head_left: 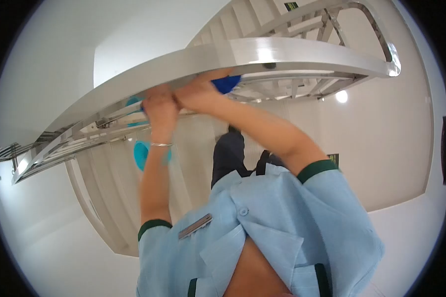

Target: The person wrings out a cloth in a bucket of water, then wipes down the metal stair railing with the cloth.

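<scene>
Both of my hands are close together just under the broad metal handrail, slightly blurred. My left hand [161,105], with a silver bangle at its wrist, is closed, and a small bit of blue shows at its outer edge. My right hand [199,94] touches it, fingers curled. A dark blue cloth [226,84] sticks out beside the right hand beneath the handrail [198,62]. The rail partly hides the fingers and the cloth.
A turquoise bucket [141,154] stands below, partly behind my left forearm. Stairs [235,22] rise beyond the railing, with more steps [109,193] at lower left. Thinner metal bars [282,76] run under the handrail. A pale wall [49,54] is on the left.
</scene>
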{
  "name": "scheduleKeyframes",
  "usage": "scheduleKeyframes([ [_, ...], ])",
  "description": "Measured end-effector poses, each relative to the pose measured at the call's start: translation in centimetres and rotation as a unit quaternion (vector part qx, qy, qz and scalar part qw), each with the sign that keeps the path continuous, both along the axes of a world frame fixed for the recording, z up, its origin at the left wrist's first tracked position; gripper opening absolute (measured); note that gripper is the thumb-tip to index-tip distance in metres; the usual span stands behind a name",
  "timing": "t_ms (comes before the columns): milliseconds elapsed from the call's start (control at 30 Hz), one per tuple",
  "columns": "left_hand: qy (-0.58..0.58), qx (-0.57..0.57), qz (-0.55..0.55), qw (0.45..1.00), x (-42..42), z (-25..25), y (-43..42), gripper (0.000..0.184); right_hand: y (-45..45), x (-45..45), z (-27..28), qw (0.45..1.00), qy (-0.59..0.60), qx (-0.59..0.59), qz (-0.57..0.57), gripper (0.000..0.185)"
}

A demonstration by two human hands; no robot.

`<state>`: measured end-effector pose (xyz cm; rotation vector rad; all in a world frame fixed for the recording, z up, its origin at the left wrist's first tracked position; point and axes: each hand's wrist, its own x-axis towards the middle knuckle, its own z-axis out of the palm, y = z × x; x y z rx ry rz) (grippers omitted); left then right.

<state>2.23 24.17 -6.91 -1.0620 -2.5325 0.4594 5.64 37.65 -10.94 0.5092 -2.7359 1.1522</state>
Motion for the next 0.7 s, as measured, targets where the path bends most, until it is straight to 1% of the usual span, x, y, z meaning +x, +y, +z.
scheduleKeyframes([
  [33, 0.032, -0.006, -0.030, 0.999, 0.5, -2.1, 1.6, 0.038, 2.5, 1.7, -0.8, 0.999, -0.021, -0.017, -0.023, 0.021],
  [67, 0.068, -0.012, -0.058, 0.996, 1.1, -4.2, 3.5, 0.031, 4.5, 3.3, -1.9, 0.996, -0.006, -0.046, -0.079, 0.022],
  [100, -0.043, 0.025, -0.046, 0.998, 2.2, -5.6, 6.0, 0.018, 6.2, 3.7, -5.1, 0.994, -0.046, 0.014, -0.094, 0.024],
  [133, -0.083, -0.021, -0.052, 0.995, 4.2, -5.2, 9.6, 0.014, 9.5, 5.5, -4.6, 0.989, -0.087, 0.074, -0.092, 0.028],
  [167, -0.139, -0.009, -0.091, 0.986, 5.4, -5.6, 12.6, 0.016, 12.1, 7.7, -6.4, 0.983, -0.045, 0.104, -0.142, 0.031],
  [200, -0.206, 0.027, -0.109, 0.972, 6.4, -7.6, 15.3, 0.021, 14.8, 9.3, -7.6, 0.973, -0.069, 0.144, -0.165, 0.034],
  [233, -0.273, 0.049, -0.138, 0.951, 7.3, -9.3, 18.1, 0.025, 17.8, 10.6, -10.1, 0.971, -0.068, 0.149, -0.176, 0.035],
  [267, -0.287, 0.037, -0.142, 0.947, 8.5, -10.4, 21.1, 0.027, 20.0, 12.4, -11.5, 0.962, -0.033, 0.146, -0.230, 0.035],
  [300, -0.264, 0.049, -0.169, 0.948, 9.6, -12.8, 23.6, 0.025, 22.2, 13.8, -12.1, 0.965, 0.032, 0.120, -0.233, 0.034],
  [333, -0.237, 0.064, -0.198, 0.949, 10.1, -14.6, 25.5, 0.023, 24.3, 14.8, -15.3, 0.953, 0.033, 0.131, -0.271, 0.034],
  [367, -0.235, 0.066, -0.203, 0.948, 10.4, -15.3, 26.6, 0.023, 25.5, 15.6, -15.6, 0.945, 0.086, 0.144, -0.279, 0.035],
  [433, -0.215, 0.050, -0.220, 0.950, 11.2, -15.3, 27.3, 0.018, 26.4, 15.8, -17.7, 0.944, 0.044, 0.148, -0.291, 0.035],
  [467, -0.206, 0.081, -0.241, 0.945, 11.1, -14.9, 26.7, 0.015, 26.2, 15.4, -18.0, 0.945, 0.040, 0.146, -0.292, 0.035],
  [533, -0.264, 0.110, -0.225, 0.932, 10.5, -13.2, 25.0, 0.017, 24.0, 15.1, -16.7, 0.918, 0.130, 0.149, -0.345, 0.037],
  [567, -0.277, 0.147, -0.247, 0.917, 10.1, -11.9, 23.6, 0.020, 21.8, 14.6, -14.0, 0.925, 0.124, 0.089, -0.348, 0.039],
  [600, -0.265, 0.144, -0.237, 0.924, 9.1, -11.4, 22.0, 0.024, 19.9, 13.8, -13.5, 0.940, 0.028, 0.056, -0.335, 0.041],
  [633, -0.237, 0.068, -0.167, 0.955, 7.8, -11.4, 20.0, 0.029, 17.5, 12.3, -13.1, 0.941, 0.029, 0.083, -0.326, 0.037],
  [667, -0.224, 0.086, -0.145, 0.960, 7.0, -9.0, 17.2, 0.032, 14.6, 10.3, -11.7, 0.945, 0.066, 0.023, -0.318, 0.035],
  [700, -0.193, 0.071, -0.127, 0.970, 6.3, -7.4, 14.4, 0.034, 11.8, 8.1, -11.7, 0.946, 0.116, 0.028, -0.302, 0.032],
])
